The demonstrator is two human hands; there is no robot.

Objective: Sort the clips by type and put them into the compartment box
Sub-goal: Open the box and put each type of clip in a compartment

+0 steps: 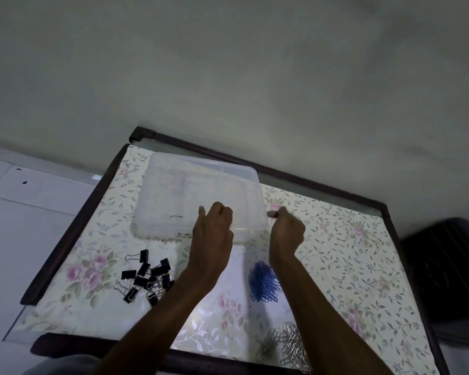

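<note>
On the dark-framed table with a floral-patterned top under glass [349, 253], pushed against a plain pale wall [228, 63], a clear, square plastic compartment box with its lid closed [190, 193] is set toward the far left. Its dividers are barely made out through the cloudy lid, and whether anything lies inside cannot be told. The near right corner of the box is held by both hands: the left hand [214, 234] is curled over the near edge, its fingertips hidden behind the knuckles, and the right hand [287, 234] is closed at the corner, with one finger seemingly extended along the right side, though blur makes the exact grip hard to judge. A dark object [450, 280] at the right edge is cut off and unidentifiable. Pale floor tiles [25, 212] are seen at left. Nearer, a heap of black binder clips [146, 277] lies left, a tangle of blue paper clips [263, 282] between the forearms, and silver paper clips [293, 347], partly cut off, at the bottom.
</note>
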